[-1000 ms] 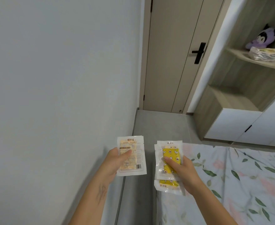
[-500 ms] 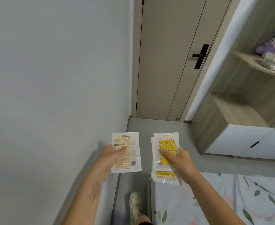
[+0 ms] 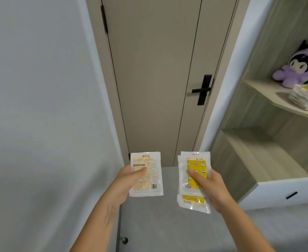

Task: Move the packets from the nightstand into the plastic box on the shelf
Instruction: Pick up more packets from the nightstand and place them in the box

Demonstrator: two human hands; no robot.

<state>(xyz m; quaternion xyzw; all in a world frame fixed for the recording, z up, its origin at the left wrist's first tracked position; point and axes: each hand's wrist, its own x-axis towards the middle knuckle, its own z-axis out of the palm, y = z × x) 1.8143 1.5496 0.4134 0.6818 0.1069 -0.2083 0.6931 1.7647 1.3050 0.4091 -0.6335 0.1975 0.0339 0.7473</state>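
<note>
My left hand pinches a white packet with a pale orange label, thumb across its face. My right hand grips a small stack of clear packets with yellow patterned pads, thumb on top. Both hands are held out in front of me over the grey floor, the packets upright and side by side. At the right edge, a pile of similar packets in the plastic box sits on the upper wooden shelf. The nightstand is out of view.
A beige closed door with a black handle stands straight ahead. A grey wall runs along the left. The shelf unit on the right has a bare lower shelf, and a purple plush toy sits behind the packets.
The view has moved forward toward the door and shelf; the flowered bed has dropped out of sight. Both hands keep the same hold on their packets.
</note>
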